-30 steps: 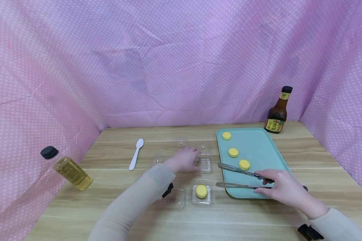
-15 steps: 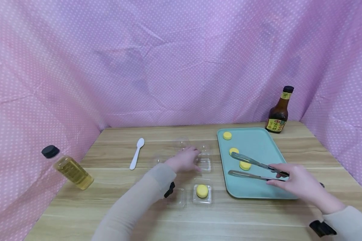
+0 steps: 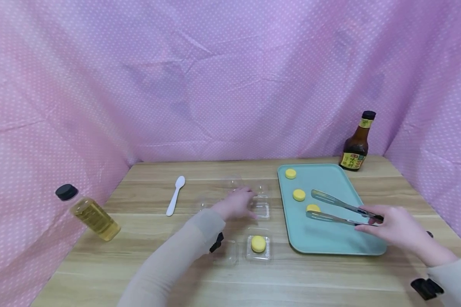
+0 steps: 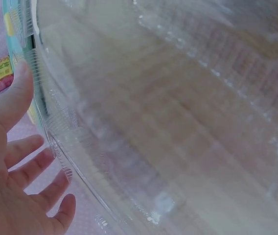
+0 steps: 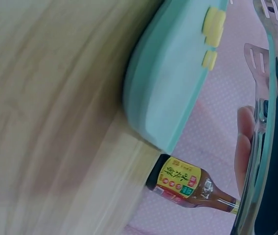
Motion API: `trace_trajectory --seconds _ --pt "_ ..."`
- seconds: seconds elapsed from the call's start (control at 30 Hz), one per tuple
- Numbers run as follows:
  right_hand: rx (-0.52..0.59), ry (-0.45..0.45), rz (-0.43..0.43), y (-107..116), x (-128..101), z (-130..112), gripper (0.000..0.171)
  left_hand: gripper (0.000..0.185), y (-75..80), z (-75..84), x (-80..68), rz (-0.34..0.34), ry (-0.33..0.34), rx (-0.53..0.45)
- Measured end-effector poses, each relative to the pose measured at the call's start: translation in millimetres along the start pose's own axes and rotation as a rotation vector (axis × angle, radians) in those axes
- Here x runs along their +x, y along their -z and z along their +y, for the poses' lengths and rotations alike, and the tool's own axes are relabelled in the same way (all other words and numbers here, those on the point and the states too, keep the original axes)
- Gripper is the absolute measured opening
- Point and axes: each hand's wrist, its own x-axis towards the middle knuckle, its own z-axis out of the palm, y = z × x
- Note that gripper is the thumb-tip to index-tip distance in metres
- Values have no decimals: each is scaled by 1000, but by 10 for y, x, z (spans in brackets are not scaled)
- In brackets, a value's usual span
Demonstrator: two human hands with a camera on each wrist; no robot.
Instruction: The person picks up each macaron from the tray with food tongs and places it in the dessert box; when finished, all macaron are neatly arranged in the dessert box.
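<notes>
On the teal tray (image 3: 330,238), the right hand (image 3: 397,228) grips metal tongs (image 3: 339,207), tips spread around 1 yellow cake (image 3: 313,208); the left hand (image 3: 236,204), fingers relaxed, steadies a clear plastic box (image 3: 260,207).

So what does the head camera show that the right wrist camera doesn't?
Only the head view shows the left hand resting on a clear plastic box, a white spoon, a yellow oil bottle and a yellow cake in another clear box. Only the right wrist view shows the dark grip pads on the tongs close up. Both show the teal tray, yellow cakes on it, the brown sauce bottle and the right hand holding the tongs.
</notes>
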Motion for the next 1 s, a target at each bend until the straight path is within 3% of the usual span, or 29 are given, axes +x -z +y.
trace_trajectory --seconds 0.67,1.0 --pt "-58 -101 -161 -10 54 121 58 81 11 14 -5 -13 27 0" --pt "-89 -71 -167 -44 65 179 52 80 -2 3 3 -9 25 10"
